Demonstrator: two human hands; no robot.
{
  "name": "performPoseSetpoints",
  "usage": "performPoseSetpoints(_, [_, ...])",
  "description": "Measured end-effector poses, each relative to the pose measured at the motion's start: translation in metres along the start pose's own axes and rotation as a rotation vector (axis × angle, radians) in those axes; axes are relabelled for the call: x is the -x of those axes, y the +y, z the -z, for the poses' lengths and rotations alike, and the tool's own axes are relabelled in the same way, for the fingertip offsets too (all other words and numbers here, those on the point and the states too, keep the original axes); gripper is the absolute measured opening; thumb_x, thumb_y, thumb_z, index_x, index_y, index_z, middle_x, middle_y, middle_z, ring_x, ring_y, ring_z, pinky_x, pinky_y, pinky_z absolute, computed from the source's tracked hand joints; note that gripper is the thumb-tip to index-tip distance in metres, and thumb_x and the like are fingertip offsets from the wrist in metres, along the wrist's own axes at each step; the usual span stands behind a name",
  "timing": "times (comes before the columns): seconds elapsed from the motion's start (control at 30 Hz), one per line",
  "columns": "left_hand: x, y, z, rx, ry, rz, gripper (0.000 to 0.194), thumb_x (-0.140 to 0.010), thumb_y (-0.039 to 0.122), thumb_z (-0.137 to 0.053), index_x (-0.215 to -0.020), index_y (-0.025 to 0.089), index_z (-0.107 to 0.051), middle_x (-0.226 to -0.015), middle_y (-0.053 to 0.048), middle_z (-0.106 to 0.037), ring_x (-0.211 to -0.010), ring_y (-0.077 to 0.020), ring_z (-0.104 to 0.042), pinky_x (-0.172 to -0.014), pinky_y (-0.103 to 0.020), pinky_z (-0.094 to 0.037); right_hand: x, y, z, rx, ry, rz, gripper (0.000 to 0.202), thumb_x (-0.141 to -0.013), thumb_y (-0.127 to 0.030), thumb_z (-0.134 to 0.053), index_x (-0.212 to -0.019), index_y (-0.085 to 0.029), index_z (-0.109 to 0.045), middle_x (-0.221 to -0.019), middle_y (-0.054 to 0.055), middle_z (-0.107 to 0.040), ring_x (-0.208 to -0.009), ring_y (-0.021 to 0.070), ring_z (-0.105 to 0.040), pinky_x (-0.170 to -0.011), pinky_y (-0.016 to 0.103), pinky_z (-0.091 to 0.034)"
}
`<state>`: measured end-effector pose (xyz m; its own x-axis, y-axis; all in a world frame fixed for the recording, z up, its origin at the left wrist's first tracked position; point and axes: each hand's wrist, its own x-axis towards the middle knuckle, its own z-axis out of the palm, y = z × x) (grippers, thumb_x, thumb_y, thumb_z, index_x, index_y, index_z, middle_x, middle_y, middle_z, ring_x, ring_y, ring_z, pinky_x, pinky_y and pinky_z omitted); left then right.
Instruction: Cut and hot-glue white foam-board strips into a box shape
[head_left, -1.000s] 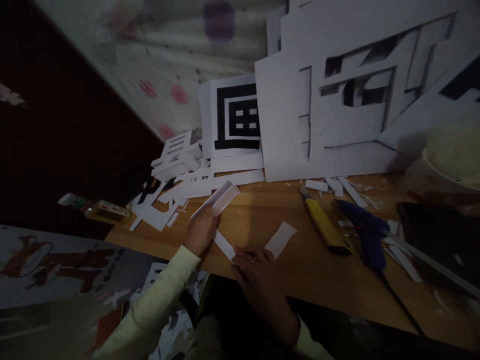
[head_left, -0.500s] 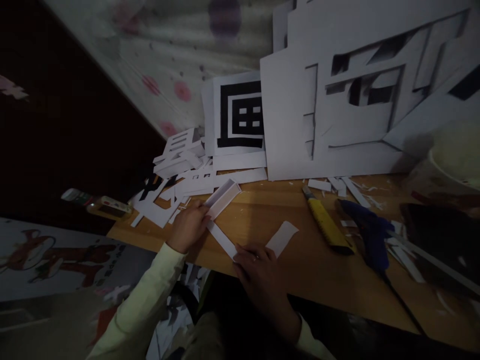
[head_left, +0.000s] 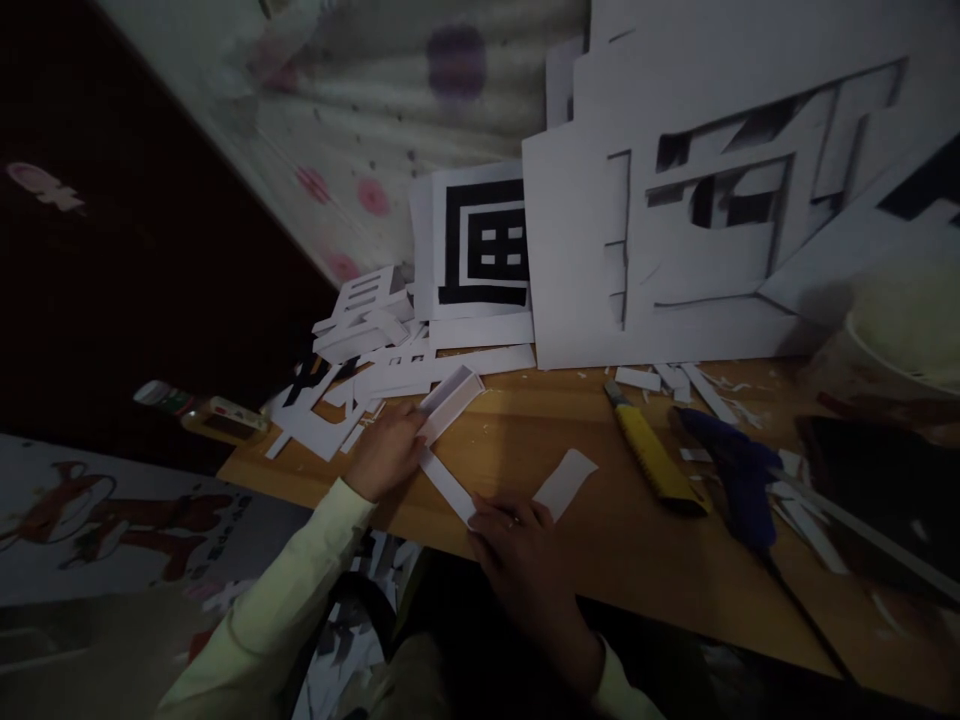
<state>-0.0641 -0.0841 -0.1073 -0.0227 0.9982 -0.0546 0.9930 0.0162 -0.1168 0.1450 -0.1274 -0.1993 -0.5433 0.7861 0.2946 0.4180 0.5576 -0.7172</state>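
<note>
My left hand (head_left: 386, 452) is closed around the near end of a white, open channel-shaped piece of board (head_left: 453, 402), which rests slanted on the table. From beside that hand a narrow white strip (head_left: 448, 487) runs down toward me. Its near end is pinched in the fingers of my right hand (head_left: 517, 555), at the table's front edge. Whether the strip is joined to the channel piece is hidden by my left hand. Another white paper-like strip (head_left: 568, 482) sticks out beyond my right hand's fingers, its far end slightly curled.
A yellow utility knife (head_left: 654, 450) and a blue glue gun (head_left: 731, 475) lie on the wooden table (head_left: 637, 560) at right, near a tub (head_left: 892, 350). Cut white boards (head_left: 577, 290) lean at the back. Scraps (head_left: 319, 425) and a bottle (head_left: 217, 415) are at left.
The view has shifted a little. My hands, the channel piece and the strip keep nearly the same places, with no grip changed.
</note>
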Motion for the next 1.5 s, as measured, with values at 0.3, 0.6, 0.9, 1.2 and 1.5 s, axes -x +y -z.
performPoseSetpoints(0.3, [-0.017, 0.035, -0.031, -0.129, 0.352, 0.205, 0.024, -0.085, 0.035, -0.061, -0.094, 0.014, -0.068, -0.136, -0.018, -0.053, -0.128, -0.0392, -0.040, -0.103, -0.061, -0.028, 0.000, -0.002, 0.001, 0.018, -0.029, -0.028, 0.007, -0.088, -0.018, -0.067, -0.087, -0.025, -0.069, -0.120, -0.005, -0.071, -0.105, 0.0237, -0.059, -0.088, 0.041, -0.037])
performPoseSetpoints(0.6, [-0.030, 0.032, -0.037, -0.031, 0.308, 0.261, 0.023, -0.085, 0.036, -0.060, -0.090, 0.016, -0.071, -0.122, -0.015, -0.065, -0.126, -0.0376, -0.043, -0.104, -0.062, -0.026, 0.002, 0.001, -0.003, 0.025, -0.006, -0.009, 0.009, -0.088, -0.018, -0.067, -0.090, -0.026, -0.068, -0.121, -0.005, -0.070, -0.104, 0.0225, -0.059, -0.087, 0.040, -0.036])
performPoseSetpoints(0.9, [-0.034, 0.027, -0.042, -0.030, 0.303, 0.251, 0.022, -0.084, 0.037, -0.061, -0.083, 0.017, -0.071, -0.114, -0.014, -0.067, -0.124, -0.0359, -0.045, -0.108, -0.064, -0.018, 0.001, -0.001, 0.001, 0.050, -0.053, -0.016, 0.005, -0.090, -0.020, -0.065, -0.089, -0.025, -0.066, -0.122, -0.007, -0.070, -0.105, 0.0203, -0.058, -0.089, 0.039, -0.036])
performPoseSetpoints(1.2, [-0.034, 0.027, -0.041, 0.008, 0.295, 0.228, 0.020, -0.083, 0.036, -0.063, -0.081, 0.018, -0.070, -0.116, -0.014, -0.066, -0.128, -0.0385, -0.042, -0.107, -0.070, -0.014, 0.000, -0.003, 0.001, 0.051, -0.084, -0.025, 0.007, -0.090, -0.020, -0.065, -0.089, -0.026, -0.068, -0.122, -0.005, -0.070, -0.107, 0.0198, -0.058, -0.090, 0.039, -0.037])
performPoseSetpoints(1.5, [-0.019, 0.018, -0.031, -0.013, 0.187, 0.175, 0.020, -0.080, 0.032, -0.063, -0.092, 0.017, -0.069, -0.126, -0.017, -0.063, -0.132, -0.0394, -0.039, -0.106, -0.072, -0.016, 0.000, -0.002, 0.003, 0.052, -0.045, -0.002, 0.008, -0.089, -0.018, -0.066, -0.091, -0.026, -0.067, -0.121, -0.005, -0.071, -0.106, 0.0209, -0.059, -0.090, 0.039, -0.036])
